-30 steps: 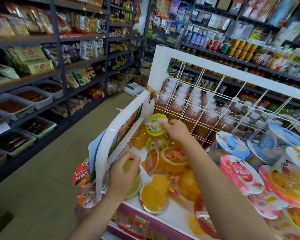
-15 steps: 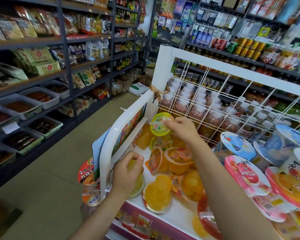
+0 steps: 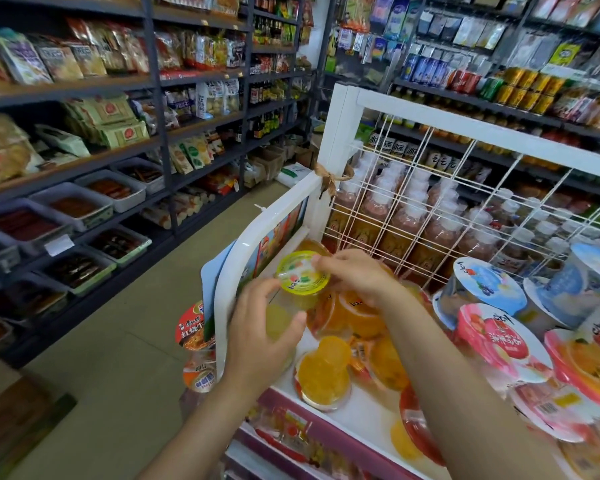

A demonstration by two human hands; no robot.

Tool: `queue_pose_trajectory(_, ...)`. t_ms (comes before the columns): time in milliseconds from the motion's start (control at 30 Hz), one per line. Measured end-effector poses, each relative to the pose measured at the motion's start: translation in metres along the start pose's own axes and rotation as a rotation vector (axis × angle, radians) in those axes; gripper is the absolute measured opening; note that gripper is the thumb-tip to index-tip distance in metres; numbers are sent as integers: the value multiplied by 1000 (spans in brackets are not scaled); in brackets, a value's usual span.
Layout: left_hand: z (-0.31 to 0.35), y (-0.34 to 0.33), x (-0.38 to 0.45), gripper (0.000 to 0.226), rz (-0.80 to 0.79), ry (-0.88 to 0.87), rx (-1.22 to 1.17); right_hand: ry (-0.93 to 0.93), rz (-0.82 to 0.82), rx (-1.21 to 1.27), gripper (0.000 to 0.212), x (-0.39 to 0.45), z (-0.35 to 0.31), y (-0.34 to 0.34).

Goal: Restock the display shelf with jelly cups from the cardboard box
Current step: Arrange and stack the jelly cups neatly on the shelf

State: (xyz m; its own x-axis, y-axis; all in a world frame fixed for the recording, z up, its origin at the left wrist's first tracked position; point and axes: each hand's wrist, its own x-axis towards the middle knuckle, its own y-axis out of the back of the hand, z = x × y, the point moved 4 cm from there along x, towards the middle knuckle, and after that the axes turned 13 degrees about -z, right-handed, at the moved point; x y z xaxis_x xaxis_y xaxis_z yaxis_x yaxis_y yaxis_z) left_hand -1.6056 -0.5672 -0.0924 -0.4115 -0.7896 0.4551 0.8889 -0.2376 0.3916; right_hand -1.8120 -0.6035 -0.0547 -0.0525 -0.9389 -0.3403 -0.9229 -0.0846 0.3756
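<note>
- Two hands meet over the left end of the white display shelf (image 3: 326,415), seen from the head camera looking down.
- The right hand (image 3: 355,277) pinches the rim of a jelly cup (image 3: 302,277) with a yellow-green lid (the lid faces up, tilted slightly towards the viewer), holding it above the shelf near the white side rail (image 3: 238,258).
- The left hand (image 3: 257,336) curls its fingers and thumb around a pale yellow cup (image 3: 279,320) just beneath the lidded one; the two cups look touching or very nearly so, and I cannot tell which.
- Several orange jelly cups (image 3: 323,375) lie loose on the shelf surface below and to the right of the hands, some on their sides.
- Bigger cups with pink, orange and blue lids (image 3: 496,337) crowd the right part of the shelf.
- A white wire grid (image 3: 430,202) stands behind the shelf, with white-capped bottles (image 3: 378,209) lined up beyond it.
- Instant noodle cups (image 3: 193,329) hang outside the side rail, to the left.
- Dark store shelving (image 3: 153,98) with packets and trays runs down the aisle on the left.
- No cardboard box can be picked out for certain among the goods.
</note>
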Motion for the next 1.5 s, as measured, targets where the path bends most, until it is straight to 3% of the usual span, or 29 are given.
queue_pose_trajectory(67,6,-1,6,49,-67,-19,59,-14,-50,-78,40,2,-1,-8)
queue_pose_trajectory(200,-11,-11,19,56,-234,152,49,-28,-56,-319,23,6,-3,-14)
queue_pose_trajectory(367,-18,-14,26,43,-289,124,118,44,-31,-522,16,1,-19,-10)
queue_pose_trajectory(467,-16,-12,39,55,-392,119,176,55,33,-451,12,5,-30,8)
queue_pose_trajectory(567,-12,-16,55,66,-489,109,178,68,176,-354,23,23,-35,33)
queue_pose_trajectory(733,-25,-19,63,63,-450,171,77,-144,85,-444,42,60,-12,35)
queue_pose_trajectory(933,-18,-16,70,47,-433,119,84,-78,64,-318,34,69,1,34)
queue_pose_trajectory(1233,-20,-16,68,45,-444,168,84,-55,-62,-327,37,64,5,23)
queue_pose_trajectory(1300,-21,-16,67,39,-444,173,85,-93,-67,-340,42,62,3,25)
queue_pose_trajectory(1433,-20,-16,65,34,-452,178,83,-192,-74,-356,90,63,5,35)
queue_pose_trajectory(1500,-19,-17,65,33,-454,183,78,-224,-129,-409,100,66,0,34)
